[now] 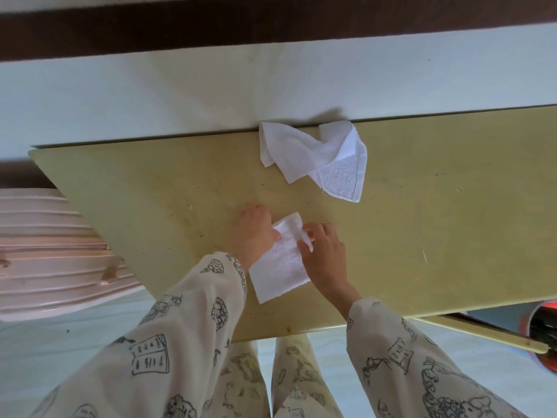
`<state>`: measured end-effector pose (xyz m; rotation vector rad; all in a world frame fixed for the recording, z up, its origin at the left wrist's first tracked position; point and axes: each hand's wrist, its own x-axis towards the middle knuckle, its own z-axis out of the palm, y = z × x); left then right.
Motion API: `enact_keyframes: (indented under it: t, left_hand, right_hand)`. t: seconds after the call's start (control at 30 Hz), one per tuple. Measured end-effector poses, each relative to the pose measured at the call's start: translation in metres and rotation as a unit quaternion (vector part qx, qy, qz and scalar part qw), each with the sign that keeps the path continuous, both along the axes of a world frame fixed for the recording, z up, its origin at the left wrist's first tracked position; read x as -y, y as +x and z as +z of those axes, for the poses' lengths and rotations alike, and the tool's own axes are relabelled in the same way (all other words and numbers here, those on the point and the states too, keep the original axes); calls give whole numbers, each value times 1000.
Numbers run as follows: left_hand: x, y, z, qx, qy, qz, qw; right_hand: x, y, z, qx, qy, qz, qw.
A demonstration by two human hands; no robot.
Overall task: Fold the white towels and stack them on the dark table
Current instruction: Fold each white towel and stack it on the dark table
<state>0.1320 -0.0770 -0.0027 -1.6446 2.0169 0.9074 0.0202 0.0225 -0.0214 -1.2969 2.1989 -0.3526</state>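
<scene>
A small folded white towel [278,263] lies near the front edge of the yellowish table [422,212]. My left hand [251,233] holds its far left edge, thumb on top of the cloth. My right hand [324,254] pinches the far right edge between thumb and fingers, lifting a small flap. A second white towel [313,158] lies crumpled and unfolded at the table's far edge, apart from both hands.
A pink ribbed suitcase [54,251] stands at the left beside the table. A white wall with a dark band runs behind the table. A red and black object [542,336] sits at the lower right. My patterned sleeves and trousers fill the foreground.
</scene>
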Motion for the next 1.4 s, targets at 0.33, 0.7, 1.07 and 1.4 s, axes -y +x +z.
enact_keyframes:
  t: [0.33, 0.7, 1.07, 1.4]
  left_hand:
    - [2, 17, 37, -207, 214, 2, 955]
    - [-69, 90, 141, -316, 25, 166, 934]
    - [-256, 265, 248, -227, -279, 436, 825]
    - [-629, 403, 311, -61, -401, 651, 642]
  right_hand:
    - [6, -13, 12, 175, 73, -21, 982]
    - [32, 1, 117, 244, 45, 328, 911]
    - [-18, 222, 267, 179, -92, 626, 753]
    - [-301, 475, 346, 210, -140, 799, 546]
